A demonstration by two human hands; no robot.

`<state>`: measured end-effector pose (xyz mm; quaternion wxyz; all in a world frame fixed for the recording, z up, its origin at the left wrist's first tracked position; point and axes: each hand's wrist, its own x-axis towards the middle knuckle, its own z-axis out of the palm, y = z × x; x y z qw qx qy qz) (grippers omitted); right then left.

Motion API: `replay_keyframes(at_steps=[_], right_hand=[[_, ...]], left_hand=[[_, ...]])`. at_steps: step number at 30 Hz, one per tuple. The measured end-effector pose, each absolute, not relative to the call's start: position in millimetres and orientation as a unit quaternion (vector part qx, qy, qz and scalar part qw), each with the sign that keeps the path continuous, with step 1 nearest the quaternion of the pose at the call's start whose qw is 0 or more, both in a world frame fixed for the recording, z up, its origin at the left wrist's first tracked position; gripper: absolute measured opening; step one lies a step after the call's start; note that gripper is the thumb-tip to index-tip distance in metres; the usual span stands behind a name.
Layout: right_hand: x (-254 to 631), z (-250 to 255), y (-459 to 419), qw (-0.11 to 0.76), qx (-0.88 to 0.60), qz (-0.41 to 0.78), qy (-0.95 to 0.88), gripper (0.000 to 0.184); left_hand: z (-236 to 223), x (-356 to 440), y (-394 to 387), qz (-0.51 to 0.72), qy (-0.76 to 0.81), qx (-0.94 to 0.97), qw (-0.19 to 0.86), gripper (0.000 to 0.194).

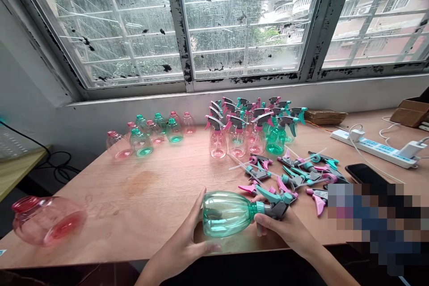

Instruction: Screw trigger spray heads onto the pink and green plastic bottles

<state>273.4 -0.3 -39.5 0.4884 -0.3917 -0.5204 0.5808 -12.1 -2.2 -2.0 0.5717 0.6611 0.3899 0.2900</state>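
Between both hands, green spray bottle

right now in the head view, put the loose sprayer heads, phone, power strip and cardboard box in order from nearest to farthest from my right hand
From your right hand:
1. loose sprayer heads, just beyond the hand
2. phone, to its right
3. power strip, behind the phone
4. cardboard box, far right corner
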Motion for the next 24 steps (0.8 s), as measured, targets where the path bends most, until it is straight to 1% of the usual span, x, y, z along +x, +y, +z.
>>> replay_keyframes(at_steps=[3,10,15,20,24], right_hand=[[273.4,-39.5,-1.1,0.496,-0.388,0.582,-0.514,0.032],[274.7,-36.0,-3.7,0.495,-0.382,0.586,-0.516,0.036],[275.0,-38.8,-2.7,0.498,-0.391,0.587,-0.505,0.04],[277.6,-36.5,-4.0,0.475,-0.37,0.598,-0.529,0.04],[278.2,-32.9,-4.7,0.477,-0.363,0.587,-0.544,0.039]], left_hand=[[-0.7,-11.8,-2.6,0.293,0.389,0.661,0.571,0.108],[-0.6,-10.1,-1.3,0.293,0.379,0.67,0.567,0.101],[-3.1,-11.9,-1.3,0.295,0.397,0.67,0.553,0.107],[-1.7,-15.9,-1.0,0.284,0.385,0.677,0.559,0.092],[-0.6,-15.5,-1.7,0.281,0.396,0.679,0.552,0.099]])
